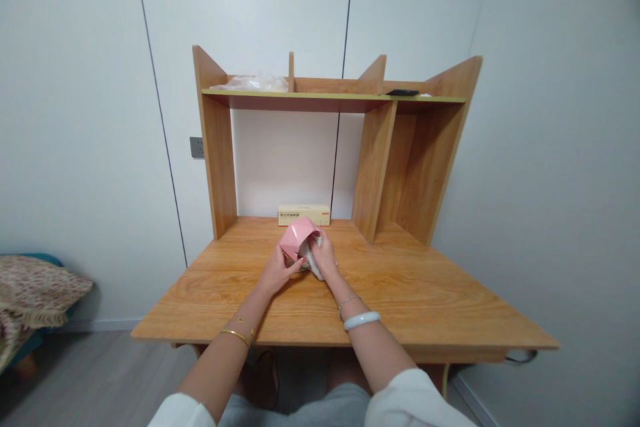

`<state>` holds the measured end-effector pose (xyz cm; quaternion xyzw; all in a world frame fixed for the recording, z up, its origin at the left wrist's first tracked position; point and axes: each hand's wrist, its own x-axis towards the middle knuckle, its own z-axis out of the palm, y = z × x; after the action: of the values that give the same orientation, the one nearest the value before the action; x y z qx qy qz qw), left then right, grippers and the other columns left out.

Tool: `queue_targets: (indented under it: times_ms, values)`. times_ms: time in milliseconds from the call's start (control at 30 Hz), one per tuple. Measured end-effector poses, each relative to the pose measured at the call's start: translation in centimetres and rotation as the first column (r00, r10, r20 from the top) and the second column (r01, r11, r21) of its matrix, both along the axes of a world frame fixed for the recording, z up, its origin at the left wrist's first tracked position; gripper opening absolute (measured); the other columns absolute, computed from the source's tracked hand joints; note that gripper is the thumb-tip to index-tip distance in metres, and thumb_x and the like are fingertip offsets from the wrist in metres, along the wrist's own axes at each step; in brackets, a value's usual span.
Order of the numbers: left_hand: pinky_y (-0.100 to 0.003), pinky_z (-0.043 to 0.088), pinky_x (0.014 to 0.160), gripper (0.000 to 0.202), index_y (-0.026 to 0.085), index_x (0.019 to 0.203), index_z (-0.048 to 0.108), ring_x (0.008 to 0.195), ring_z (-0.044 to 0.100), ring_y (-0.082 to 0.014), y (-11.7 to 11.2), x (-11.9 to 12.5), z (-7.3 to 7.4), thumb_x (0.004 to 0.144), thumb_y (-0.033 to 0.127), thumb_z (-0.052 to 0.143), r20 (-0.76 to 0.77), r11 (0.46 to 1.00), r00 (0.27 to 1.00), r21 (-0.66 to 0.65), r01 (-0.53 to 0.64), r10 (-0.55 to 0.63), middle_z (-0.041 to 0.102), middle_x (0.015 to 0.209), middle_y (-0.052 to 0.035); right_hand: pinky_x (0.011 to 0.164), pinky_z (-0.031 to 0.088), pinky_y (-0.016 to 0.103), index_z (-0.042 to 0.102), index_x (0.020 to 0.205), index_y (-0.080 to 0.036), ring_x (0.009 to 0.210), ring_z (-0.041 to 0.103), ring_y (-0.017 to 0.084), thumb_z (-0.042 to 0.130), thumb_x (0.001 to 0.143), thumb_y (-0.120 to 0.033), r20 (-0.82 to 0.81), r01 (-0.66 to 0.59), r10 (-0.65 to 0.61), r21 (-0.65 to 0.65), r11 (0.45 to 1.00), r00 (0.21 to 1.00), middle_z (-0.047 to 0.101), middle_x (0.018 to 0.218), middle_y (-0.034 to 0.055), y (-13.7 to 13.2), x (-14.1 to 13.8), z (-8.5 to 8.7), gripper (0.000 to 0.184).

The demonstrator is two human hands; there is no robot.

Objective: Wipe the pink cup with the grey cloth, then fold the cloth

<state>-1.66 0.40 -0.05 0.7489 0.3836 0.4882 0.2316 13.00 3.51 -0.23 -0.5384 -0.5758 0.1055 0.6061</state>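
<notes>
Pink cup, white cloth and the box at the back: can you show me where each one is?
The pink cup (296, 235), head view, on its pink outer side.
The white cloth (315, 269), head view, on its lower fold.
The beige box (304, 215), head view, middle of its front face.

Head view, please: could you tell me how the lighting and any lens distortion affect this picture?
Head view: soft, even light, no glare; mild shade under the top shelf; the wide-angle lens splays the desk edges; corners darken slightly; left hand, pink cup, pale cloth and right hand are sharp but small; box print unreadable.
</notes>
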Motion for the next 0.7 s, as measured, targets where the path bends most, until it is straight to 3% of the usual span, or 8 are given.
queue_targets:
  times_ms: [100, 200, 433, 567, 700]
  values:
    - [-0.027, 0.044, 0.063, 0.051, 0.013, 0.104, 0.041, 0.07, 0.055, -0.0154, 0.1, -0.1, -0.1, 0.07, 0.047, 0.057, 0.001, 0.998, 0.998, -0.006, -0.069, 0.069, 0.058, 0.084, -0.0055, 0.082, 0.042, 0.029, 0.045, 0.121, -0.018, 0.095, 0.057, 0.018, 0.049, 0.076, -0.028, -0.006, -0.022, 0.022, -0.014, 1.0, 1.0, 0.063, 0.105, 0.0072, 0.2, -0.3, -0.3, 0.046]
    - [-0.027, 0.043, 0.06, 0.046, 0.014, 0.097, 0.043, 0.068, 0.056, -0.0161, 0.3, -0.2, -0.1, 0.069, 0.048, 0.059, -0.011, 0.99, 0.99, -0.009, -0.143, 0.143, 0.059, 0.08, -0.005, 0.08, 0.043, 0.029, 0.042, 0.124, -0.017, 0.094, 0.058, 0.019, 0.054, 0.073, -0.028, 0.043, 0.045, -0.041, -0.082, 0.996, 0.998, 0.063, 0.103, 0.0086, 0.2, -0.4, -0.4, 0.054]
    - [-0.029, 0.045, 0.067, 0.053, 0.015, 0.109, 0.042, 0.085, 0.061, -0.0221, 0.3, -0.2, 0.0, 0.068, 0.044, 0.06, -0.1, 0.978, 0.974, -0.03, -0.206, 0.202, 0.062, 0.096, -0.0119, 0.072, 0.042, 0.027, 0.033, 0.13, -0.013, 0.086, 0.06, 0.022, 0.056, 0.072, -0.025, 0.259, 0.223, -0.172, -0.18, 0.958, 0.95, 0.064, 0.093, 0.0108, -0.4, 0.2, 0.2, 0.064]
    - [-0.029, 0.045, 0.065, 0.053, 0.015, 0.11, 0.042, 0.084, 0.062, -0.0229, 0.3, -0.1, 0.2, 0.07, 0.047, 0.056, -0.178, 0.969, 0.956, -0.036, -0.243, 0.233, 0.063, 0.095, -0.0125, 0.072, 0.041, 0.027, 0.032, 0.131, -0.016, 0.086, 0.059, 0.022, 0.054, 0.073, -0.021, 0.347, 0.268, -0.209, -0.132, 0.954, 0.914, 0.063, 0.095, 0.0103, -0.6, 0.4, 0.6, 0.062]
    - [-0.028, 0.045, 0.066, 0.045, 0.015, 0.104, 0.047, 0.081, 0.062, -0.0208, 0.1, -0.1, 0.3, 0.071, 0.044, 0.057, -0.155, 0.972, 0.962, -0.04, -0.231, 0.223, 0.064, 0.091, -0.0109, 0.075, 0.041, 0.028, 0.031, 0.132, -0.016, 0.091, 0.056, 0.021, 0.052, 0.074, -0.022, 0.334, 0.275, -0.246, -0.043, 0.96, 0.91, 0.06, 0.099, 0.0106, -0.9, 0.4, 1.0, 0.062]
